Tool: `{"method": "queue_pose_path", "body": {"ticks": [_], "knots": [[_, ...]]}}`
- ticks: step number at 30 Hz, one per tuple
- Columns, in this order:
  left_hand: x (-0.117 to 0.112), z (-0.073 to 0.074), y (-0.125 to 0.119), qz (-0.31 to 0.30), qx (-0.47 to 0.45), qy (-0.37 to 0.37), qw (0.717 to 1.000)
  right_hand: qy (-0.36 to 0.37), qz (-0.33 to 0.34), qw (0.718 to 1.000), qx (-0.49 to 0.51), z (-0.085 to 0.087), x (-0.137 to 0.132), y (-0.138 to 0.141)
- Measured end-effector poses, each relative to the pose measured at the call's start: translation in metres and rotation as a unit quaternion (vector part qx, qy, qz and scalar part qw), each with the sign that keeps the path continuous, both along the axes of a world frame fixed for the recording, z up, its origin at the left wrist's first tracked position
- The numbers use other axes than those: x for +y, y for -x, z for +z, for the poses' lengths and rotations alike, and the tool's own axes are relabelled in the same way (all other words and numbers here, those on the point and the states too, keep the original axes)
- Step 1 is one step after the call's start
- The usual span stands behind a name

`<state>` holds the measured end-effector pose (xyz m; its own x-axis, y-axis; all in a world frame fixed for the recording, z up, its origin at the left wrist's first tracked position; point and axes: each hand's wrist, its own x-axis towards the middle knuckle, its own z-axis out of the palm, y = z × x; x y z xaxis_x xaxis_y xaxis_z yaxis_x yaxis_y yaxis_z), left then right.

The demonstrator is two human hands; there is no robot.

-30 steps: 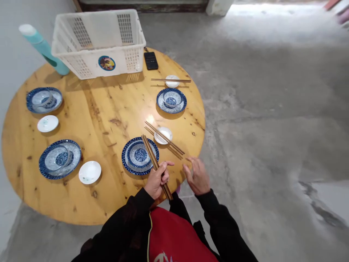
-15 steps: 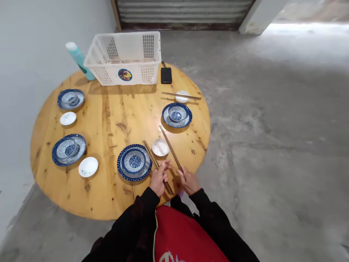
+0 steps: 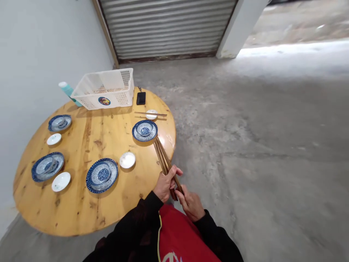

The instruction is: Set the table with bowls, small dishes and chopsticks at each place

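Note:
My left hand [image 3: 166,183] is closed around several brown wooden chopsticks [image 3: 161,157], held over the table's right edge. Close beside it, my right hand [image 3: 191,203] grips the lower end of another dark pair of chopsticks [image 3: 165,150]. The two bundles slant up and lean together, their tips near a blue-rimmed plate with a bowl [image 3: 145,131]. Left of my hands lies a small white dish [image 3: 127,160], and past it another blue-patterned plate with a bowl on it [image 3: 101,175].
More blue plates with bowls [image 3: 47,166] and small white dishes [image 3: 61,182] stand on the round wooden table [image 3: 79,145]. A pair of chopsticks rests across a far dish [image 3: 151,114]. A white basket [image 3: 106,89], a turquoise bottle [image 3: 70,93] and a black phone [image 3: 141,98] stand at the back.
My view has turned right. Both hands have moved rightward, away from the near plate and small dish, and the two bundles of chopsticks have come together.

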<state>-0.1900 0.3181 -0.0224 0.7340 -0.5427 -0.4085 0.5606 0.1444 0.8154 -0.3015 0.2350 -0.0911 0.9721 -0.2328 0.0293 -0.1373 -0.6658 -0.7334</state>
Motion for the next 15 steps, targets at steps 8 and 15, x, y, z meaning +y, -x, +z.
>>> {"method": "queue_pose_path", "body": {"ticks": [8,15], "knots": [[-0.046,0.000,-0.003,0.011,-0.075,-0.071,0.995,-0.036,0.033,0.998,-0.025,-0.019,-0.043,-0.008],[-0.107,-0.012,-0.040,0.036,-0.059,-0.062,0.996,0.041,0.052,0.998,-0.003,-0.032,-0.105,-0.046]]}}
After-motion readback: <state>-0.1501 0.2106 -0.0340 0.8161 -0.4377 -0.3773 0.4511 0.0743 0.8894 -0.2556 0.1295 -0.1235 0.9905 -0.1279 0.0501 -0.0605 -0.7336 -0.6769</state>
